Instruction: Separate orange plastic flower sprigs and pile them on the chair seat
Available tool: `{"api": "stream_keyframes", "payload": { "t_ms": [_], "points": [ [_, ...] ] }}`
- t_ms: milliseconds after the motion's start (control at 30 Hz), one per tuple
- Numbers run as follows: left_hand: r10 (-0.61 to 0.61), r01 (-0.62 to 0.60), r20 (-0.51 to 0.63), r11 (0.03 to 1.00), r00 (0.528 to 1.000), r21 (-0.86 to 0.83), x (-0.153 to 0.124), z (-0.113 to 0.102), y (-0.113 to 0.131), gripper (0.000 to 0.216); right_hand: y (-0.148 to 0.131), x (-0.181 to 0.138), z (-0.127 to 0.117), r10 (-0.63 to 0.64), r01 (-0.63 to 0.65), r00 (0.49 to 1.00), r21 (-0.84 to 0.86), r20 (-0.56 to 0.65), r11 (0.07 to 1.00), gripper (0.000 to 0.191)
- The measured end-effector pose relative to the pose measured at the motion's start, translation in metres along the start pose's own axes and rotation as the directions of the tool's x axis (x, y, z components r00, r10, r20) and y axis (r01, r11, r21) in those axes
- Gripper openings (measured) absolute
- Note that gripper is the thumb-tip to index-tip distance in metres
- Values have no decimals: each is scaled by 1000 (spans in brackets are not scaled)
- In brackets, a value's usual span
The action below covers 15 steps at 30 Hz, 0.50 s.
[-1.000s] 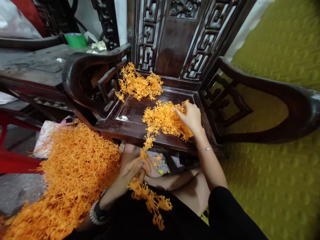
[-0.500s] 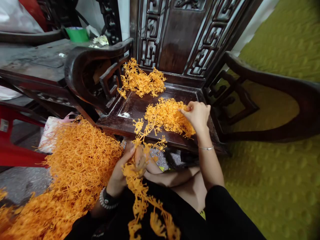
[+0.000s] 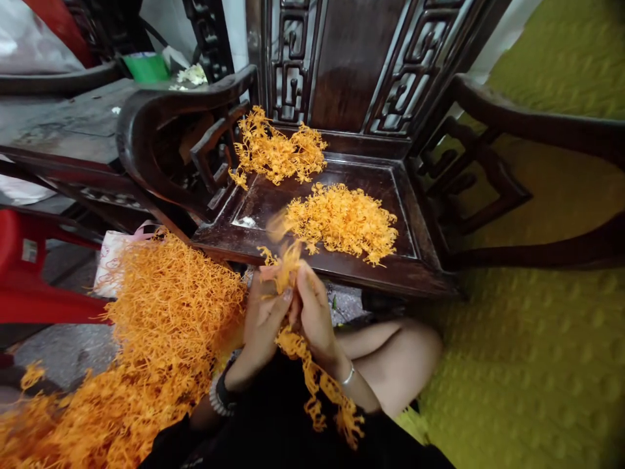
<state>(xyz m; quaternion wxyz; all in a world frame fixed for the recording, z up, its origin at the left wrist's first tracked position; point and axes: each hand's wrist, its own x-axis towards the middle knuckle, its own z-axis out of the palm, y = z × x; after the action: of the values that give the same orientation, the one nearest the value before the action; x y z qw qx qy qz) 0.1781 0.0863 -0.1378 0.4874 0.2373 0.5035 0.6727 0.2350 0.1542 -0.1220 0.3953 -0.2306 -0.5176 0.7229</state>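
Observation:
Both hands meet in front of my lap on a strand of orange, branching, string-like pieces [image 3: 312,374]. My left hand [image 3: 267,319] grips the strand with its thumb on top. Pressed close against it, my right hand [image 3: 315,312] has its fingers closed on the same strand. One end sticks up blurred above the fingertips; the other hangs over my black clothing. Beyond the hands, a loose pile of short orange pieces [image 3: 346,225] lies on the dark wooden chair seat [image 3: 273,212]. Behind it sits a second orange pile [image 3: 278,153].
A large heap of thin orange strands [image 3: 166,319] rises at my left, beside a pink-and-white bag [image 3: 110,260]. A red plastic stool [image 3: 29,273] stands further left. On the dark side table [image 3: 63,133] is a green container [image 3: 145,67]. Curved chair arms [image 3: 146,130] flank the seat.
My right hand has come back from the front pile on the seat to join my left hand on the strand. The view has shifted slightly.

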Motion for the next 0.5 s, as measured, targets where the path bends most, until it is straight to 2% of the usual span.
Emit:
{"api": "stream_keyframes", "payload": {
  "t_ms": [67,100,133,200,267,333,400,500],
  "points": [
    [-36,34,88,999,995,16,0,0,-9,54,-10,9,0,19,11,993,250,-117,968,27],
    [-68,66,140,998,988,19,-1,1,-13,55,-17,14,-3,65,-28,994,363,-91,931,28],
    [-102,101,186,995,977,17,-2,2,-14,55,-23,18,-8,124,-107,992,450,-8,887,29],
    [-143,147,236,989,961,2,-4,4,-15,55,-34,23,-18,223,-295,955,521,197,801,33],
    [-151,164,287,986,946,-20,-5,6,-14,55,-42,24,-28,229,-342,937,554,264,759,42],
    [-162,185,354,982,921,-33,-5,9,-13,55,-47,20,-33,175,-272,960,583,219,765,56],
    [-179,222,437,974,882,-49,-4,11,-15,54,-50,12,-33,76,-128,991,572,114,810,67],
    [-198,263,526,963,827,-51,-6,18,-17,53,-53,0,-33,-147,116,989,491,26,864,60]
  ]
}}
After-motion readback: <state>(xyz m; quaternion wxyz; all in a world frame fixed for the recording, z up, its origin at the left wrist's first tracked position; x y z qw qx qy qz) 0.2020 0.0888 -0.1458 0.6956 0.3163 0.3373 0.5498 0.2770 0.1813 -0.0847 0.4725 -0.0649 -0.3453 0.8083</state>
